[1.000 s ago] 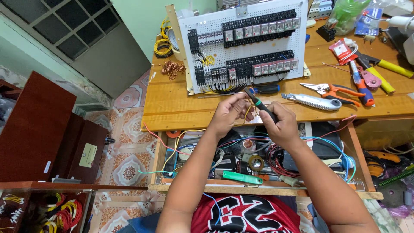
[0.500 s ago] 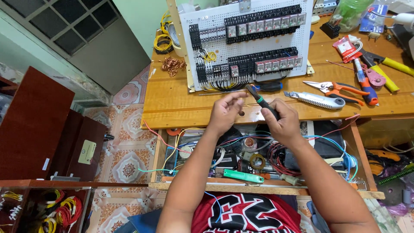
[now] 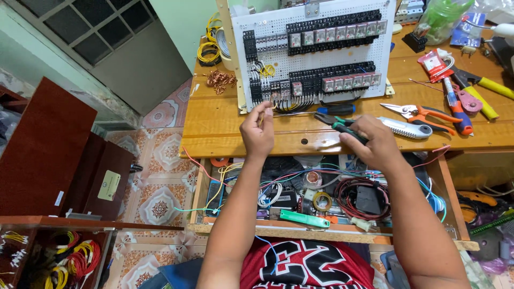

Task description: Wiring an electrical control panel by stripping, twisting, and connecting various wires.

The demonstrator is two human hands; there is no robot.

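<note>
My left hand (image 3: 257, 131) is raised over the wooden table (image 3: 214, 120), pinching a short thin wire between thumb and fingers just below the white perforated panel (image 3: 316, 53) that carries rows of black relays and terminal blocks. My right hand (image 3: 373, 140) rests lower, near the table's front edge, closed around a pair of green-handled pliers (image 3: 334, 122) whose dark jaws point left toward the panel's bottom edge. The two hands are apart.
Orange-handled snips (image 3: 423, 113), a utility knife (image 3: 404, 127), a screwdriver (image 3: 456, 104) and a yellow-handled tool (image 3: 490, 85) lie at the right. Copper scraps (image 3: 219, 80) sit at the left. An open drawer (image 3: 321, 198) below holds tangled wires and tape rolls. Dark red cabinets (image 3: 48, 155) stand at the left.
My hands, which worked together on the wire, have separated. The left hand rose toward the panel with the wire; the right hand moved right with the pliers.
</note>
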